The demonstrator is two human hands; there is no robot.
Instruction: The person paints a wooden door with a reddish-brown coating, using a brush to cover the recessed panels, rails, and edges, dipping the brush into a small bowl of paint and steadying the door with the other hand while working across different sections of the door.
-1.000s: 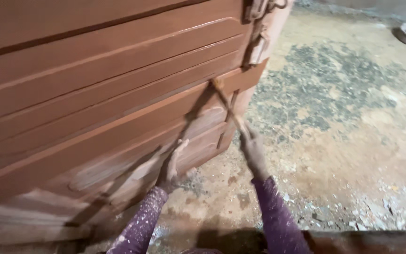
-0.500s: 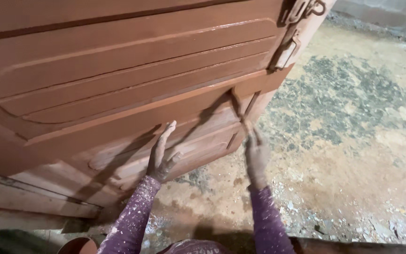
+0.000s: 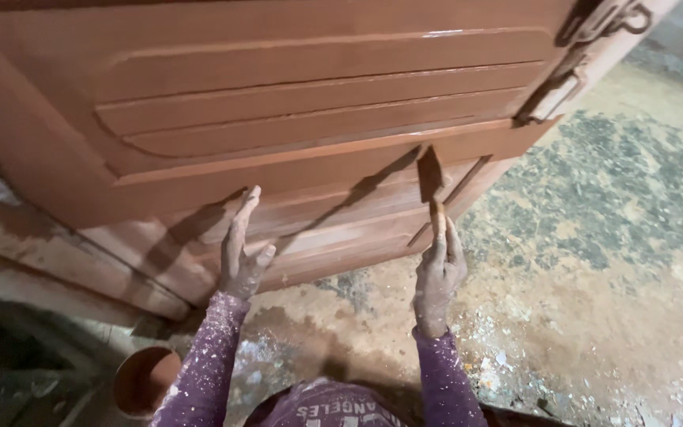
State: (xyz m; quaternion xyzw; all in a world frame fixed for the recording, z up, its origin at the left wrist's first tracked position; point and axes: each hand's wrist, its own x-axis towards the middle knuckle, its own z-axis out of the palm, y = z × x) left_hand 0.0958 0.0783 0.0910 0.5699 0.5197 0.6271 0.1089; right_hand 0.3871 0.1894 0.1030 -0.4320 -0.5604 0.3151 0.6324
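A head-worn camera looks down at two bare hands working on a large wooden door (image 3: 294,103) coated in wet-looking reddish-brown paint, which fills the far and left part of the scene. The door has raised horizontal panels and grooves, and a metal latch (image 3: 586,32) painted the same colour sits at its far right edge. The left hand (image 3: 243,249) lies flat against the lower part of the door, fingers straight, close together and pointing away, palm pressed on the painted wood and holding nothing. The right hand (image 3: 439,269) is closed around the handle of a paintbrush (image 3: 432,186), fingers wrapped tight, with the brush pointing away from the person. The brush's flat bristle end, loaded with the same reddish-brown paint, touches the door's lower rail just right of centre. Both forearms wear purple sleeves (image 3: 207,356) speckled with pale dust and paint. At the near left, on the ground beside the left forearm, stands a small round container (image 3: 145,381) with a reddish-brown inside. The rough concrete floor (image 3: 610,237) to the right is mottled grey and tan, with pale flecks scattered near the right arm.
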